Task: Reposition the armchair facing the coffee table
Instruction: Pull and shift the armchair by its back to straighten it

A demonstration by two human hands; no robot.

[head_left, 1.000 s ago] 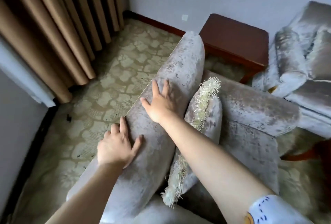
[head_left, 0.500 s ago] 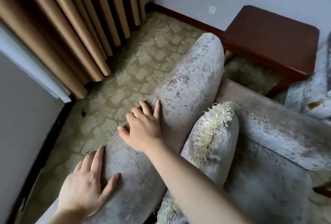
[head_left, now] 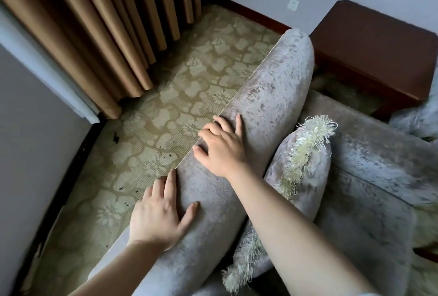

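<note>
Armchair [head_left: 267,111] back is right under both hands. The left hand [head_left: 158,215] lies flat on its top with fingers spread wide, gripping nothing. The right hand [head_left: 222,146], a bit farther along, curls its fingers over the back edge. This looks like the push-and-turn step. Next, both hands likely need to press hard and swing the chair round. Just right of the right arm a fringed cushion [head_left: 296,177] leans in the seat. Past the hands a dark wooden side table [head_left: 369,49] sits close and may block the turn. Left of the hands are patterned carpet [head_left: 166,106] and brown curtains [head_left: 102,23].
</note>
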